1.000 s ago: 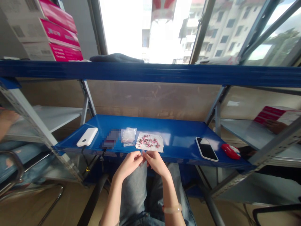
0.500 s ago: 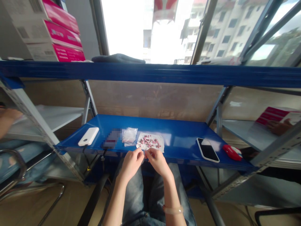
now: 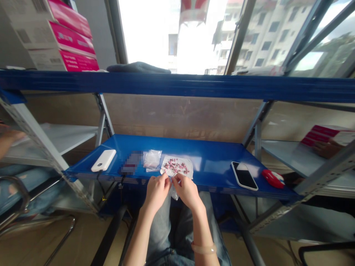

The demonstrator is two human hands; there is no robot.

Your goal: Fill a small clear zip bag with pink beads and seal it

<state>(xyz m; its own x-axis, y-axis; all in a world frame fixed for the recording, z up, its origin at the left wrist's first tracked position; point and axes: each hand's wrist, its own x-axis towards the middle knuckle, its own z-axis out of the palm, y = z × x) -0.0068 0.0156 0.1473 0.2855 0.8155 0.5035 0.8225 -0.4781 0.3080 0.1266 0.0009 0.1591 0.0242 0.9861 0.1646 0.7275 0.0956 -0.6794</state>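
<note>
My left hand [image 3: 156, 190] and my right hand [image 3: 186, 190] meet just in front of the blue shelf [image 3: 210, 162], fingertips pinched together on a small clear plastic bag [image 3: 174, 193] that hangs between them. Right behind my hands, on the shelf, lies a white sheet with several small red and pink pieces [image 3: 176, 167]. To its left sits a pile of clear little bags [image 3: 152, 160].
A white power bank [image 3: 103, 160] lies at the shelf's left, a black phone [image 3: 244, 176] and a red object [image 3: 273, 178] at the right. Pink-and-white boxes [image 3: 59, 37] stand on the upper shelf. Other people's hands show at the far left [image 3: 7, 140] and far right [image 3: 324, 147].
My hands have stayed together at the shelf edge. The clear bag now hangs lower between them and is more visible.
</note>
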